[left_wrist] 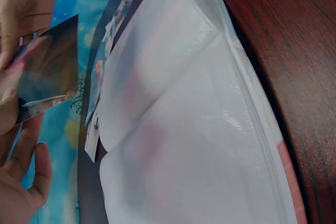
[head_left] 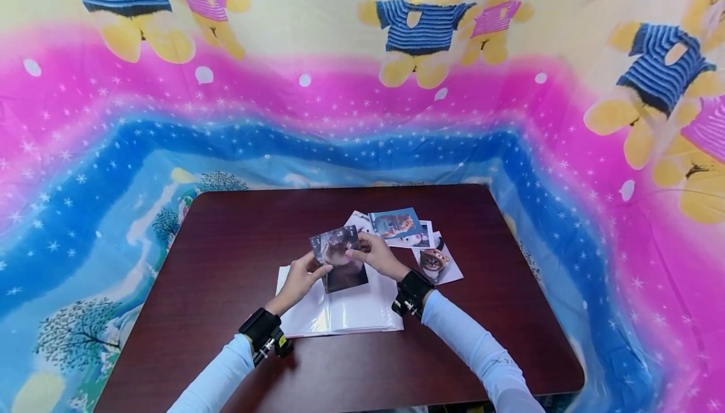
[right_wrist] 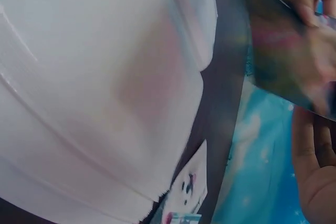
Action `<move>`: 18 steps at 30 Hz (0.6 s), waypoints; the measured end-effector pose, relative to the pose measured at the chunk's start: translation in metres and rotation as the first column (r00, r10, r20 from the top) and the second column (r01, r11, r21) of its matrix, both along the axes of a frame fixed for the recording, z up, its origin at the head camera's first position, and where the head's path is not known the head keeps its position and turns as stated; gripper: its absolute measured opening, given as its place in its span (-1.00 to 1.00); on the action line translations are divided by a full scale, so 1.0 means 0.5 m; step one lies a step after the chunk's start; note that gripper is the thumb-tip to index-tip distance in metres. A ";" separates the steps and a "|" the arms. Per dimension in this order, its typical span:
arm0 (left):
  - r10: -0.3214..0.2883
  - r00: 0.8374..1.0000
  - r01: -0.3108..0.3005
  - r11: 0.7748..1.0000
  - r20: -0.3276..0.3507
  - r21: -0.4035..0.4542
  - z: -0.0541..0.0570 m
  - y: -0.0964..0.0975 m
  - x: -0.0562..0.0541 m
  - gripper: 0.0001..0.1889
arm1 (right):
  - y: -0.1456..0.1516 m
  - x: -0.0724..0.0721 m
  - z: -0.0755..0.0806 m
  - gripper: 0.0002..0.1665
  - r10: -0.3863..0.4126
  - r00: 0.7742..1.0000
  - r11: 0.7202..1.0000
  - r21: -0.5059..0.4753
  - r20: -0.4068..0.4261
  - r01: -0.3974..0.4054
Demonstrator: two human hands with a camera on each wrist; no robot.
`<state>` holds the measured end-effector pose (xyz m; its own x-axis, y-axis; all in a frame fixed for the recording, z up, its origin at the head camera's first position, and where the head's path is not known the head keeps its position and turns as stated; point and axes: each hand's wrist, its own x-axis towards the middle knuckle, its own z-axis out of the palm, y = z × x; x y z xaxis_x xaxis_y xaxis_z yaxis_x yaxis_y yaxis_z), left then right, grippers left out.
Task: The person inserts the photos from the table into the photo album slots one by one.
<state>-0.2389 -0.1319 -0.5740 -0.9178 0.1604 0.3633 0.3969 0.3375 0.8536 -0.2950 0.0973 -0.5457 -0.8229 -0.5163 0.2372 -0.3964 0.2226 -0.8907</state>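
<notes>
My left hand pinches dark photo prints at their left edge, thumb in front. Opposite it, my right hand holds the upper right side, its thumb across the front of the upper print. At least two prints overlap at an angle. Below them lies an open photo album with glossy, translucent pocket pages. In the left wrist view a print is tilted between both hands, beyond the album page. The print looks blurred in the right wrist view.
Several animal pictures lie right of and behind the album, among them a blue one on top of others and a cat picture nearer the right. A dark red wooden table bears everything. Patterned cloth hangs behind and around it.
</notes>
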 end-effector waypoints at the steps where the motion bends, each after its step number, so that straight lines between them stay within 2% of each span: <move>1: -0.013 1.000 0.013 1.000 0.005 -0.013 -0.003 0.000 -0.001 -0.67 | 0.001 -0.003 0.003 -0.86 0.000 1.000 1.000 0.005 0.011 0.000; 4: -0.029 0.999 0.030 0.999 0.030 -0.040 -0.013 0.004 -0.007 -0.70 | 0.006 -0.017 0.008 -0.88 -0.004 0.999 1.000 0.027 0.033 0.003; 7: -0.023 0.998 0.025 0.999 0.065 -0.024 -0.024 0.014 -0.012 -0.77 | 0.010 -0.038 0.012 -0.87 -0.022 0.999 1.000 0.016 0.048 0.022; 10: -0.040 0.995 0.039 0.999 0.092 0.008 -0.040 0.025 -0.009 -0.77 | 0.013 -0.059 0.013 -0.82 -0.054 0.993 0.998 -0.025 0.103 0.057; 12: -0.055 0.993 0.056 0.998 0.105 -0.007 -0.053 0.031 -0.003 -0.75 | 0.016 -0.072 0.014 -0.80 -0.079 0.985 0.994 -0.067 0.152 0.090; 15: -0.022 0.995 0.034 0.992 0.101 -0.119 -0.070 0.040 0.007 -0.73 | 0.020 -0.090 0.014 -0.82 -0.120 0.970 0.982 -0.120 0.213 0.148; 17: 0.007 0.999 0.003 0.974 0.043 -0.228 -0.079 0.047 0.012 -0.76 | 0.021 -0.102 0.015 -0.81 -0.149 0.962 0.971 -0.147 0.230 0.186; 18: 0.019 1.000 -0.020 0.958 -0.004 -0.287 -0.083 0.051 0.013 -0.78 | 0.020 -0.108 0.015 -0.81 -0.169 0.958 0.965 -0.156 0.234 0.208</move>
